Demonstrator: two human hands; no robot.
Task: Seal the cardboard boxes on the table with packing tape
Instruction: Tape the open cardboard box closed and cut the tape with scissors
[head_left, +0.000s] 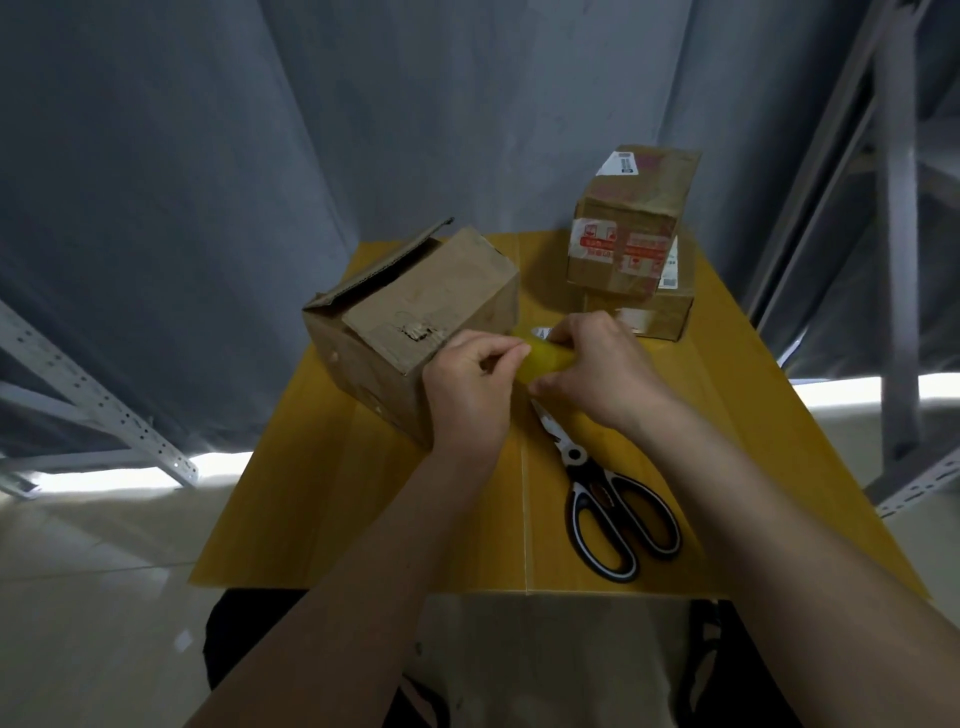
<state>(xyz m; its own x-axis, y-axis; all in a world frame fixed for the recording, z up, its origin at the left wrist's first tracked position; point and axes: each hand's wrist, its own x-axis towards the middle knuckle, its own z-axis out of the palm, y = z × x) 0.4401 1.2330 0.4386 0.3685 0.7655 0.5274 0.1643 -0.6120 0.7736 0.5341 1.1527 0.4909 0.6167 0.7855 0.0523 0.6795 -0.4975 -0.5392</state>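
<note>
Backdrop: grey-blue curtain (208, 182) fills the upper half of the frame, hanging in broad vertical folds, darker in the creases.

Lower left: white perforated metal shelving strut (98, 400) runs diagonally down to the floor.

Right edge: grey metal rack upright (896, 218) with slanted cross-braces, top to mid frame.

Floor (104, 571): pale glossy tile, lower left and far right. Bright light strips show under the curtain hem at mid left and mid right, reflecting on the tile.

Centre: yellow wood-grain table (322, 509), with a seam running front to back down its middle.
</note>
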